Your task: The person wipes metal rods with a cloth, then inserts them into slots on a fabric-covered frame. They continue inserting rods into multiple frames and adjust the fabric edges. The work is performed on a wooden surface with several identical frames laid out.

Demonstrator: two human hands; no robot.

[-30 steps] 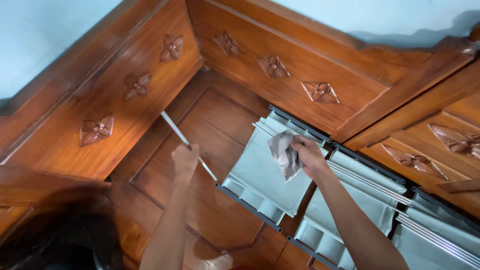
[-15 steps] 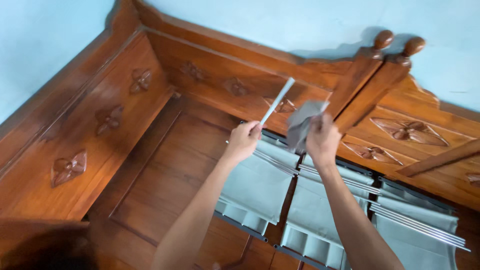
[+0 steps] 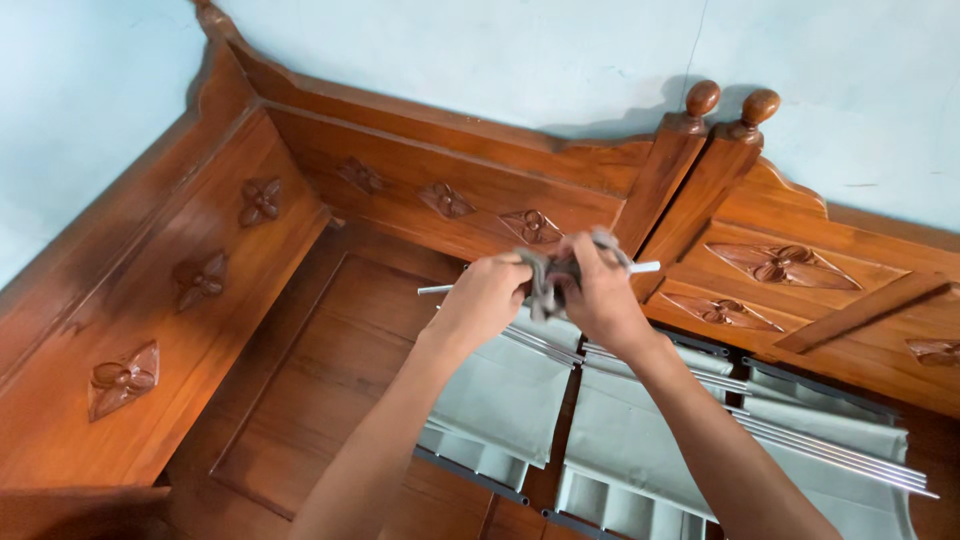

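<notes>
Head view, steeply down, close.

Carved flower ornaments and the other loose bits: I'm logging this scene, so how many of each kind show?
Carved wooden flower ornaments: 9
Round wooden post knobs: 2
Thin silver metal rod: 1, in left hand
Crumpled grey cloth: 1, in right hand
Total: 13

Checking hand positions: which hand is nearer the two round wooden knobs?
Right. The right hand is just below-left of the knobs; the left hand is farther left.
</notes>
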